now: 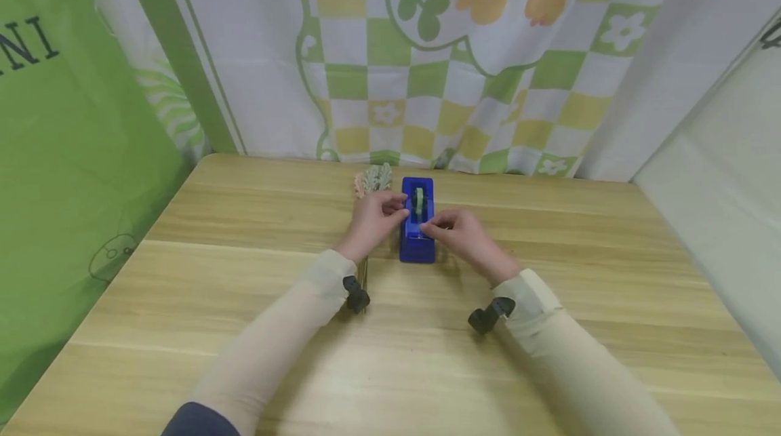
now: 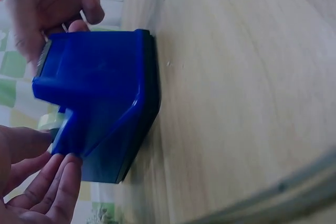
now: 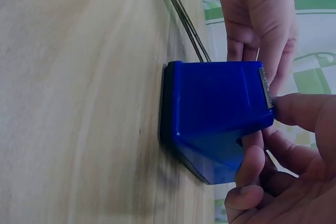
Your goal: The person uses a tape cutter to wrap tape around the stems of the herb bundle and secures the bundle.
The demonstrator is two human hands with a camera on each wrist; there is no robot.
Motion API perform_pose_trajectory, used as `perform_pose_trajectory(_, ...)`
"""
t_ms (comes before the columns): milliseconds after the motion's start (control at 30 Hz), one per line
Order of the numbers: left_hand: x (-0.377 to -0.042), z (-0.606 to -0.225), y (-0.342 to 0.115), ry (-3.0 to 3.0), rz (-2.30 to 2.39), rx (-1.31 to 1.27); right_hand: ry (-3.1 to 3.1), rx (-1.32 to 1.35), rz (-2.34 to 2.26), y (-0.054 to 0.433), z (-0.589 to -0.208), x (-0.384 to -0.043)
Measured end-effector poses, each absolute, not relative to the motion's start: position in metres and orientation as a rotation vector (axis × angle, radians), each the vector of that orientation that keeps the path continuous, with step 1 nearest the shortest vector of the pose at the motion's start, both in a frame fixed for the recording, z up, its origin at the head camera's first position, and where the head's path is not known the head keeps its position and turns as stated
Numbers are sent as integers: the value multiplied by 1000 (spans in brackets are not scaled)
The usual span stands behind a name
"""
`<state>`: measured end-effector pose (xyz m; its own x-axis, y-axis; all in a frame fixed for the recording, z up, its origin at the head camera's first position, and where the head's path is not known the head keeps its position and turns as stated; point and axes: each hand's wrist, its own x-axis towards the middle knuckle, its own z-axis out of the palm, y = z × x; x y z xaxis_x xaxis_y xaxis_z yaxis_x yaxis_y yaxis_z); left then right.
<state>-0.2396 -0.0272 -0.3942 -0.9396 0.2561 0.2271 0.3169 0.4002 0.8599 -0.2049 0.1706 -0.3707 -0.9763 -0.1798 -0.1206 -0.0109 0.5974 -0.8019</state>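
Since both hands are on the blue tape dispenser (image 1: 417, 253), work there looks mid-step. Dispenser sits upright on the table (image 1: 244, 219), toward the far edge, between the hands. Left hand (image 1: 369, 220): fingers bent, thumb by the tape roll (image 1: 419, 201), fingertips on the outer side; reads as a pinch on the side wall. Right hand (image 1: 465, 236): thumb at the toothed cutter (image 3: 266, 87), index bent against the side, so a close grip round that front corner. Can't tell if a tape end is caught in it.

Progress, my read: roll is seated in its slot, done. No freed strip shows anywhere, so the part at the cutter looks unfinished.

Room: curtain (image 1: 415, 117) hangs just past the far edge, little slack that way. Flowers (image 1: 376, 180) lie just left of the dispenser, stems running under the left hand and wrist camera (image 1: 356, 295); tight side, snag risk. Right and near sides are bare wood, good room to pull. Near edge is out of frame.
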Motion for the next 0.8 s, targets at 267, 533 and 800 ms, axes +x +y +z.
perform_pose_trajectory(267, -240, -395, -25, -2579, -1625, -512, 2524, -122, -1394, 169, -371, -206)
perform_pose_trajectory(533, -240, -394, -22, -2586, -1625, -488, 2429, -28, -1498, 172, -374, -207)
perform_pose_trajectory(800, -239, -397, -20, -2563, -1621, -476, 2297, 32, -1633, 174, -380, -209)
